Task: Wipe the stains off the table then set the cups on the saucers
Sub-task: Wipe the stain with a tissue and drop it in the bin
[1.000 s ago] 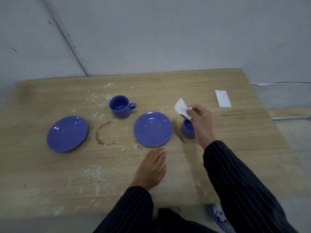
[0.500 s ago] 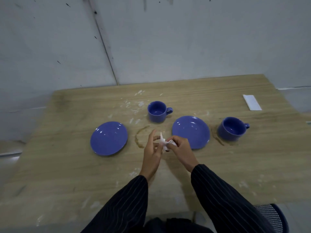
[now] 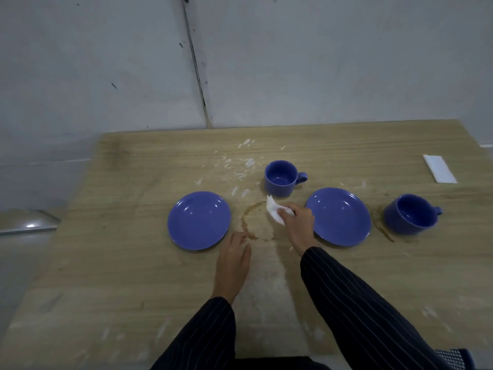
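Two blue saucers lie on the wooden table [image 3: 106, 263]: the left saucer [image 3: 198, 220] and the right saucer [image 3: 338, 216]. A blue cup [image 3: 282, 177] stands behind the gap between them, and a second blue cup [image 3: 410, 214] stands at the right beside a brown stain [image 3: 381, 231]. A brown ring stain [image 3: 248, 221] lies between the saucers. My right hand [image 3: 297, 225] holds a white tissue [image 3: 274, 213] at the ring's right edge. My left hand [image 3: 233, 259] rests flat on the table, fingers at the ring's near edge.
A folded white tissue [image 3: 438, 172] lies at the table's far right. White flecks are scattered behind the ring stain and along the near part of the table. A grey wall stands right behind the table. A mesh chair edge [image 3: 453, 357] shows at bottom right.
My two hands, together on the tissue half a second ago, have parted. The right hand carried the tissue forward to the ring stain; the left hand dropped flat on the table.
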